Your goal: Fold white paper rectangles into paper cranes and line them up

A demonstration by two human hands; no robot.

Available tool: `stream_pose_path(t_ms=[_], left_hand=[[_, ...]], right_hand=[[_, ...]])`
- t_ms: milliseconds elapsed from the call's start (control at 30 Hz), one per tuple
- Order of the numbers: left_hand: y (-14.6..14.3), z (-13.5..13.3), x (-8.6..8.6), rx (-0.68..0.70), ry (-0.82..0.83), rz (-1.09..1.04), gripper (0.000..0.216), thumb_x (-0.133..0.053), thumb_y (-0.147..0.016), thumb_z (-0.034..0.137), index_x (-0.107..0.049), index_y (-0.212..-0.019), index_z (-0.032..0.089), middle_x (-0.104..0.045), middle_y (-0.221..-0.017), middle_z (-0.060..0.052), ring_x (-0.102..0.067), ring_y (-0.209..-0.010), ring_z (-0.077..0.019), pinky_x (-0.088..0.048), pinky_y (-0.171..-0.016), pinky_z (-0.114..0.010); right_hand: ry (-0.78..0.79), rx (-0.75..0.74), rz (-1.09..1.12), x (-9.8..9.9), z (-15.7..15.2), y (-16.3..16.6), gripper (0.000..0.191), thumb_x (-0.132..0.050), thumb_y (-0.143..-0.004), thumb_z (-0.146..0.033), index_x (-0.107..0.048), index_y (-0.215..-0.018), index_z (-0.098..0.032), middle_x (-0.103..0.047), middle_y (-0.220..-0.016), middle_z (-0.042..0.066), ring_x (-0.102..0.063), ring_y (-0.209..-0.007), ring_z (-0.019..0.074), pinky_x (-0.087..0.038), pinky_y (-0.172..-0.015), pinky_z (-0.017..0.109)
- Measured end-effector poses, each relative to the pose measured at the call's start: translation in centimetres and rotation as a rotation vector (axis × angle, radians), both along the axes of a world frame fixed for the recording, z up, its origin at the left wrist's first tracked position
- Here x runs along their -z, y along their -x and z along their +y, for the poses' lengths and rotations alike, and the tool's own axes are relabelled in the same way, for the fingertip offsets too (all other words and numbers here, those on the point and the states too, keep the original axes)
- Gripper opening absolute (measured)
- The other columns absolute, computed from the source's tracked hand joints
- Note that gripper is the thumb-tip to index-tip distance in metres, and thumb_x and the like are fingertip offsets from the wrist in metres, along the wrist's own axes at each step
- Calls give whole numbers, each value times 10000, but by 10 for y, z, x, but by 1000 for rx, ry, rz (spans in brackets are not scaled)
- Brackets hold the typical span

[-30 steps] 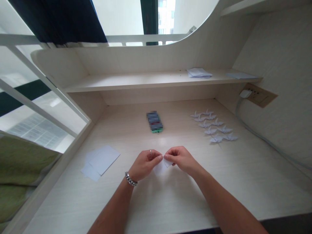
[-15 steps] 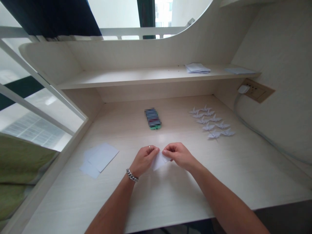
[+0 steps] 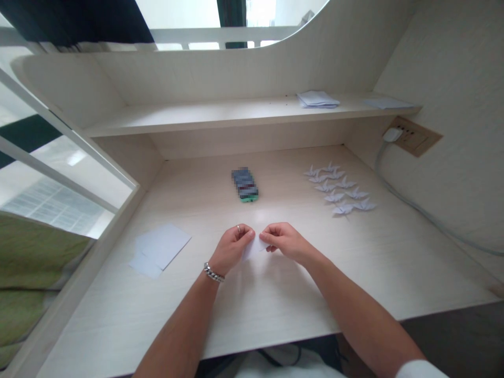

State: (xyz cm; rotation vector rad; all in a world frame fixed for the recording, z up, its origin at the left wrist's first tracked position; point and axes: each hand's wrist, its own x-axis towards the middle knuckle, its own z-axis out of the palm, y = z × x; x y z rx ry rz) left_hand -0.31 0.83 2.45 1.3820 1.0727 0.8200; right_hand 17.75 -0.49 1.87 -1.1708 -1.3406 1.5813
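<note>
A small folded piece of white paper (image 3: 252, 248) is pinched between my two hands over the middle of the desk. My left hand (image 3: 233, 247), with a ring and a chain bracelet, is closed on its left side. My right hand (image 3: 284, 241) grips the right side between thumb and fingers. Part of the paper is hidden behind the fingers. To the left lie several loose white paper sheets (image 3: 165, 245), overlapping. Rows of folded paper cranes (image 3: 334, 197) stand on the desk at the right.
Beyond my hands lies a phone (image 3: 249, 198), its screen blurred out. The shelf (image 3: 197, 116) above holds a stack of folded paper (image 3: 317, 99) and a flat sheet (image 3: 389, 103). A white cable (image 3: 417, 207) runs from the wall socket (image 3: 417, 137) down the right side.
The view has tilted slightly downward. Both hands still pinch the paper; less of it shows below the fingers, and its right flap looks smaller.
</note>
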Motion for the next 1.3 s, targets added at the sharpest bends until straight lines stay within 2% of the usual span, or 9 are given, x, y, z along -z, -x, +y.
stream_pose_path(t_ms=[100, 267, 533, 633, 733, 800, 933, 1167, 1300], left_hand=[[1, 1, -3, -32, 12, -4, 276, -639, -754, 405, -591, -689, 141, -529, -589, 29, -456, -547, -99, -348, -525, -223], [2, 0, -2, 29, 21, 33, 309, -694, -718, 433, -639, -706, 129, -597, -615, -1, -488, -545, -107, -360, -514, -228], [7, 2, -3, 35, 109, -37, 344, -689, -710, 467, -642, -672, 129, -595, -581, -3, -490, -545, -113, -362, -526, -236], [10, 4, -5, -34, 123, -65, 351, -680, -718, 472, -628, -664, 129, -570, -576, 3, -482, -544, -109, -364, -521, -230], [12, 5, -6, -110, 88, -92, 368, -652, -748, 492, -647, -704, 126, -608, -635, -19, -529, -594, -123, -421, -576, -245], [10, 4, -7, -75, 41, -30, 369, -664, -738, 499, -669, -738, 130, -642, -670, -30, -551, -612, -134, -435, -591, -253], [6, 1, -6, -2, -35, 70, 323, -711, -702, 455, -655, -671, 139, -621, -611, -10, -518, -555, -118, -400, -527, -233], [20, 7, -9, -206, -63, -27, 292, -753, -676, 406, -660, -670, 130, -600, -576, 8, -499, -529, -95, -372, -509, -215], [21, 7, -9, -218, -59, -35, 293, -758, -670, 405, -661, -680, 129, -603, -581, 4, -500, -533, -100, -373, -507, -218]], right_hand=[[-35, 5, -25, 0, 0, -2, 346, -664, -740, -480, -606, -667, -147, -558, -542, -7, -510, -520, 109, -393, -532, 245], [-95, -29, -83, 3, 0, -3, 311, -626, -793, -439, -624, -687, -146, -568, -552, -4, -516, -528, 110, -374, -520, 236], [-55, -23, -46, 5, 1, -5, 317, -665, -758, -450, -649, -695, -140, -574, -534, -2, -511, -510, 111, -376, -517, 241], [-40, -11, -55, 5, 1, -6, 309, -672, -750, -441, -646, -684, -140, -575, -534, -2, -512, -509, 109, -373, -513, 237], [-36, -9, -63, 5, 1, -6, 299, -667, -755, -427, -641, -678, -140, -574, -535, -4, -511, -509, 105, -373, -512, 232], [-48, -16, -69, 6, 1, -5, 299, -663, -760, -427, -641, -676, -141, -573, -532, -5, -508, -505, 104, -371, -509, 231], [-72, -24, -74, 5, 1, -4, 310, -666, -760, -440, -653, -681, -140, -582, -537, 0, -520, -514, 110, -387, -517, 237], [-58, 81, -2, -8, 3, -20, 331, -734, -684, -462, -645, -673, -143, -623, -596, 18, -550, -551, 119, -433, -565, 262], [-31, 164, 37, -9, 4, -21, 350, -733, -686, -484, -645, -714, -146, -642, -644, 23, -566, -572, 117, -445, -577, 259]])
